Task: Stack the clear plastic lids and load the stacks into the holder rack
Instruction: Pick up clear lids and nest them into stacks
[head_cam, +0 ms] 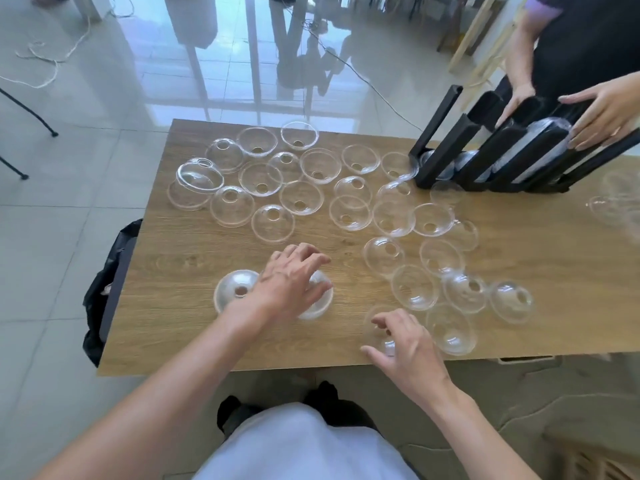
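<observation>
At the near edge of the wooden table [194,344], a clear dome lid [379,332] is gripped by the right hand [407,344], the thumb and curled fingers being closed on its rim. Just to the left, a second lid [320,296] is covered by the left hand [294,282], whose fingers are curled over its top; a third lid [235,294] lies touching that wrist. Beyond the hands, roughly thirty loose lids [301,197] are scattered singly across the tabletop, some dome-up and some inverted, though an exact count is prevented by overlap and glare. At the far right corner, one black holder rack [446,150] is tilted back, with about five channels counted and stacked lids [550,128] seen inside. The rack is held by two other hands [604,112], fingers spread along its upper end. A black bag [104,282] hangs beside the table's left edge.
</observation>
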`<state>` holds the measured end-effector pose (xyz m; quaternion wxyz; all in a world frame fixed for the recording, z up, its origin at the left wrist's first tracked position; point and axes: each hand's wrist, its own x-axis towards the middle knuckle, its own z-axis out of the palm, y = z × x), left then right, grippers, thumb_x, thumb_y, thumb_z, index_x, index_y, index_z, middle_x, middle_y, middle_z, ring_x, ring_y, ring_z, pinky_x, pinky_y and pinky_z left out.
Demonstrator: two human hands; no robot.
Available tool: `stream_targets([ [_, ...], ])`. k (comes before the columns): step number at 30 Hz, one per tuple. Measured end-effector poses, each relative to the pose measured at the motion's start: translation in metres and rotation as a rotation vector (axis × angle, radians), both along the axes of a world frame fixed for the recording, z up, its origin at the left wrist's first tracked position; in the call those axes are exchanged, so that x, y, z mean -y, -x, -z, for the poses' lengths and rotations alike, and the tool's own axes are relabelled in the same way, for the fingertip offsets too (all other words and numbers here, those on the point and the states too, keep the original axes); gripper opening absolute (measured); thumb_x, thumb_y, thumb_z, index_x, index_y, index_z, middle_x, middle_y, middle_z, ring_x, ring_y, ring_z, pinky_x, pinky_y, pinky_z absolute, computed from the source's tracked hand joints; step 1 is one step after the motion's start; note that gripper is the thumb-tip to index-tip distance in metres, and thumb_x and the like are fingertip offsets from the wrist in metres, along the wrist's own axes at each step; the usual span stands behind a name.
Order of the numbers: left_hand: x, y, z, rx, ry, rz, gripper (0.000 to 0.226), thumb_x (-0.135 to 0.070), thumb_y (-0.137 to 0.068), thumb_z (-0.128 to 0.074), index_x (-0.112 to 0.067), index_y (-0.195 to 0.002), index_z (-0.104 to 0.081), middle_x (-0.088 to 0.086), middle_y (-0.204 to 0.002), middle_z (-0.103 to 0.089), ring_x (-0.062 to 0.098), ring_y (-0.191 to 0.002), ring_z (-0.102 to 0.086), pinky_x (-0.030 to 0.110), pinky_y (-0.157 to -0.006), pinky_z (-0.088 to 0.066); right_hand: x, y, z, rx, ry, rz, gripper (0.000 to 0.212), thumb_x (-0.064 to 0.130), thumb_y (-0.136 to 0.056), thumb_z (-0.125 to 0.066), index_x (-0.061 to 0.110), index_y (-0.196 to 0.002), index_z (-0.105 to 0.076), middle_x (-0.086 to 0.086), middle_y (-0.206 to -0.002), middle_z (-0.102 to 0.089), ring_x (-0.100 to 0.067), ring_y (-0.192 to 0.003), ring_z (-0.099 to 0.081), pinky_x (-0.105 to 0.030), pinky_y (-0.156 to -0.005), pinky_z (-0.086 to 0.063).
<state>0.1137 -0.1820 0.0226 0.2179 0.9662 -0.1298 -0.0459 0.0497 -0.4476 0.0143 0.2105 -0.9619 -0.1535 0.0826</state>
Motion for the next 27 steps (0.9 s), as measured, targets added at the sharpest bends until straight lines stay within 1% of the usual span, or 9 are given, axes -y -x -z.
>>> stream_targets([
  [5, 0.044, -0.021, 0.007, 0.025, -0.044, 0.114, 0.041, -0.045, -0.099, -0.048, -0.03, -0.138, -0.05, -0.004, -0.132, -0.049, 0.02, -0.122, -0.045, 0.037, -0.101, -0.035, -0.004, 0.004, 0.015, -0.009, 0.025, 0.007, 0.037, 0.022, -0.081, -0.081, 0.021, -0.115, -0.064, 0.011, -0.099, -0.062, -0.012, -0.094, -0.062, -0.036, -0.084, -0.051],
  [8, 0.07, -0.038, 0.012, 0.037, -0.079, 0.204, 0.04, -0.039, -0.098, -0.053, -0.032, -0.137, -0.051, -0.004, -0.131, -0.05, 0.02, -0.121, -0.044, 0.036, -0.1, -0.033, -0.002, 0.004, 0.015, -0.034, -0.025, 0.065, 0.03, 0.015, -0.084, -0.076, 0.019, -0.112, -0.066, 0.012, -0.091, -0.062, -0.011, -0.087, -0.062, -0.036, -0.082, -0.051],
  [10, 0.085, -0.047, 0.015, 0.054, -0.127, 0.277, 0.04, -0.036, -0.095, -0.057, -0.033, -0.135, -0.053, -0.004, -0.13, -0.05, 0.021, -0.12, -0.046, 0.035, -0.097, -0.033, 0.006, 0.005, 0.014, -0.052, -0.111, 0.128, 0.027, 0.013, -0.086, -0.073, 0.02, -0.111, -0.067, 0.012, -0.092, -0.065, -0.007, -0.086, -0.063, -0.03, -0.08, -0.052],
  [13, 0.104, -0.055, 0.021, 0.088, -0.195, 0.375, 0.04, -0.027, -0.093, -0.059, -0.033, -0.133, -0.056, -0.002, -0.124, -0.052, 0.021, -0.113, -0.05, 0.035, -0.092, -0.038, 0.026, 0.01, 0.007, -0.151, -0.339, 0.294, 0.022, 0.017, -0.091, -0.071, 0.029, -0.11, -0.067, 0.017, -0.096, -0.069, -0.002, -0.091, -0.066, -0.015, -0.076, -0.052],
  [15, 0.115, -0.059, 0.025, 0.098, -0.208, 0.412, 0.042, -0.021, -0.093, -0.057, -0.034, -0.133, -0.056, 0.0, -0.117, -0.051, 0.021, -0.107, -0.05, 0.035, -0.088, -0.04, 0.04, 0.012, 0.003, -0.217, -0.513, 0.407, 0.022, 0.021, -0.093, -0.072, 0.035, -0.108, -0.067, 0.017, -0.099, -0.072, -0.004, -0.094, -0.067, -0.013, -0.077, -0.051],
  [17, 0.124, -0.061, 0.028, 0.108, -0.213, 0.445, 0.041, -0.019, -0.093, -0.055, -0.034, -0.131, -0.057, 0.002, -0.113, -0.05, 0.022, -0.104, -0.05, 0.035, -0.087, -0.042, 0.053, 0.013, 0.0, -0.264, -0.653, 0.486, 0.025, 0.017, -0.093, -0.072, 0.038, -0.106, -0.068, 0.012, -0.1, -0.074, -0.009, -0.094, -0.07, -0.017, -0.082, -0.053],
  [19, 0.131, -0.063, 0.03, 0.109, -0.215, 0.47, 0.032, -0.021, -0.095, -0.054, -0.034, -0.124, -0.062, 0.002, -0.11, -0.049, 0.022, -0.105, -0.051, 0.035, -0.086, -0.042, 0.063, 0.014, -0.001, -0.296, -0.754, 0.547, 0.029, 0.012, -0.093, -0.073, 0.039, -0.104, -0.07, 0.006, -0.1, -0.076, -0.013, -0.094, -0.072, -0.021, -0.085, -0.055],
  [23, 0.137, -0.063, 0.034, 0.105, -0.171, 0.462, 0.019, -0.03, -0.099, -0.05, -0.032, -0.105, -0.069, 0.0, -0.106, -0.049, 0.02, -0.104, -0.05, 0.034, -0.084, -0.041, 0.074, 0.016, 0.004, -0.331, -0.814, 0.621, 0.026, 0.007, -0.092, -0.072, 0.026, -0.109, -0.07, -0.001, -0.099, -0.077, -0.018, -0.096, -0.073, -0.033, -0.086, -0.059],
  [27, 0.124, -0.063, 0.019, 0.114, 0.006, 0.426, 0.018, -0.035, -0.098, -0.059, -0.026, -0.101, -0.074, 0.001, -0.097, -0.052, 0.021, -0.088, -0.053, 0.038, -0.078, -0.044, 0.069, 0.014, 0.012, -0.412, -0.877, 0.637, 0.025, 0.0, -0.094, -0.068, 0.019, -0.11, -0.067, -0.003, -0.097, -0.076, -0.018, -0.094, -0.073, -0.031, -0.078, -0.061],
])
